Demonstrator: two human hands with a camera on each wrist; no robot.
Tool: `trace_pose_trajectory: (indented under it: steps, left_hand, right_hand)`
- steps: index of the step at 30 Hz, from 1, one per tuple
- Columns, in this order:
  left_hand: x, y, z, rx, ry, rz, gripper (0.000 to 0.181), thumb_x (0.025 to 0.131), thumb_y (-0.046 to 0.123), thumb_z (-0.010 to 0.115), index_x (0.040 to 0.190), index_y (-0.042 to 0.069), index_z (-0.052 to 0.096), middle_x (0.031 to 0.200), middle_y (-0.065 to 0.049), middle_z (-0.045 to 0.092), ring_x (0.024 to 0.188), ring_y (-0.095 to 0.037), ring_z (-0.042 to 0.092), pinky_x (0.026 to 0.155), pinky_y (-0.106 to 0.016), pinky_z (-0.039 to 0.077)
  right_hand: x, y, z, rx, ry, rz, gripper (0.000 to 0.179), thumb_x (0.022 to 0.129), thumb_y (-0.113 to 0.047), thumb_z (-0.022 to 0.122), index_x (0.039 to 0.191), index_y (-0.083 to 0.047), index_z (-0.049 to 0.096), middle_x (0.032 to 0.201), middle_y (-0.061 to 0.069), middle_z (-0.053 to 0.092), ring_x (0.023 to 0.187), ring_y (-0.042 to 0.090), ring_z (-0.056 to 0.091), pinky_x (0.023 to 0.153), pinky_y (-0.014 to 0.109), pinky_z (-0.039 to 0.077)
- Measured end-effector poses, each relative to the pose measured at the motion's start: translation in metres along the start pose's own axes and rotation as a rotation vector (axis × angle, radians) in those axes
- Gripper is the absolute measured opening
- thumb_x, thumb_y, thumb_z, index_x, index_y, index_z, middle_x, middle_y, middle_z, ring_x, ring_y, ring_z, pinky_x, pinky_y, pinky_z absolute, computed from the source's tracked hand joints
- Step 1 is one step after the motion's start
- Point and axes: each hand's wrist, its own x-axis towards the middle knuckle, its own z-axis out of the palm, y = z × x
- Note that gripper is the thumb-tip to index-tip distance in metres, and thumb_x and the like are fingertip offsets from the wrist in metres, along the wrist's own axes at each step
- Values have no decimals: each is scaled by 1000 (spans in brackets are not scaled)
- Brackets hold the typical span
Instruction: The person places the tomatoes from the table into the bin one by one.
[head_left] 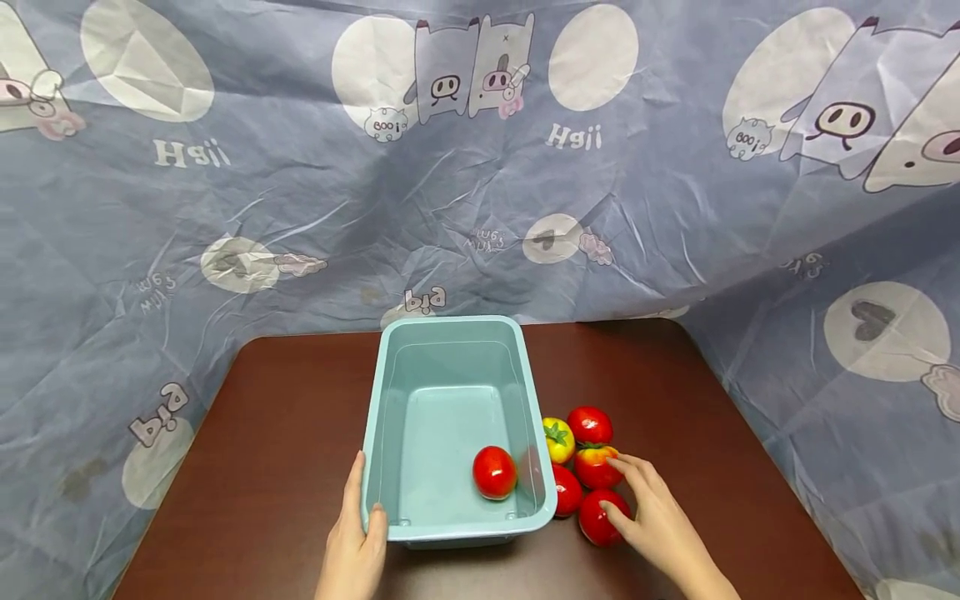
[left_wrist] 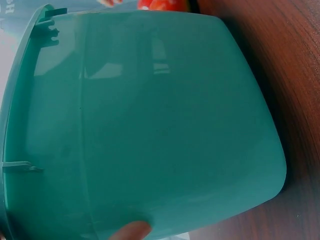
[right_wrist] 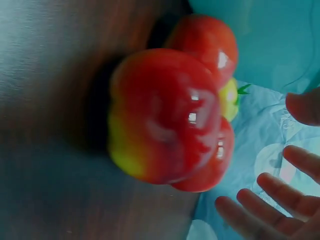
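A light teal plastic bin (head_left: 438,433) stands on the table, with one red tomato (head_left: 494,472) lying on its floor. My left hand (head_left: 356,533) grips the bin's near left corner, thumb over the rim and fingers along the outer wall; in the left wrist view one fingertip (left_wrist: 131,231) shows against that wall. Right of the bin several tomatoes cluster: a yellow one (head_left: 558,440), a red-orange one (head_left: 597,466) and red ones, the nearest (head_left: 600,517) in front. Over this cluster my right hand (head_left: 656,517) hovers with spread fingers, apart from the tomatoes in the right wrist view.
The dark brown wooden table (head_left: 300,433) extends on both sides of the bin. A grey-blue cloth (head_left: 300,183) printed with cartoon pigs hangs behind and around the table. The bin's right wall partly hides the leftmost tomatoes.
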Motion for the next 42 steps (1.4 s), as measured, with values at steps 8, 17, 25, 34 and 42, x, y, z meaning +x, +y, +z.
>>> trace_pose_trajectory:
  steps: [8, 17, 25, 34, 42]
  left_hand:
    - [1, 0, 0, 8, 11, 0, 69, 97, 12, 44, 159, 23, 16, 153, -21, 41, 124, -43, 55, 95, -58, 44]
    - [0, 1, 1, -2, 12, -18, 68, 97, 12, 44, 159, 23, 16, 152, -21, 41, 125, -42, 55, 95, -58, 45]
    - [-1, -2, 3, -12, 32, -6, 69, 96, 10, 44, 158, 22, 18, 149, -23, 44, 121, -40, 58, 94, -55, 46]
    - [1, -1, 3, -7, 42, 7, 69, 96, 10, 45, 158, 21, 18, 149, -24, 45, 120, -40, 58, 93, -55, 47]
    - [0, -3, 4, -4, 44, -16, 69, 96, 11, 44, 158, 23, 19, 149, -22, 46, 120, -39, 59, 92, -54, 47]
  right_hand:
    - [-16, 4, 11, -34, -88, 90, 60, 68, -13, 84, 121, 0, 61, 119, 15, 57, 105, 36, 56, 85, 52, 52]
    - [-24, 7, 16, -33, -282, 259, 67, 69, -23, 87, 124, -2, 56, 124, 16, 53, 111, 38, 52, 79, 53, 54]
    - [-27, 9, 20, -38, -268, 238, 72, 66, -23, 89, 125, 1, 55, 121, 18, 54, 107, 40, 54, 79, 54, 54]
    - [-26, 12, 26, -15, -267, 230, 80, 65, -24, 90, 131, 2, 53, 125, 19, 52, 107, 41, 55, 83, 54, 53]
    - [-28, 12, 35, -2, -265, 237, 84, 61, -26, 92, 131, 2, 53, 124, 19, 52, 106, 39, 55, 83, 52, 55]
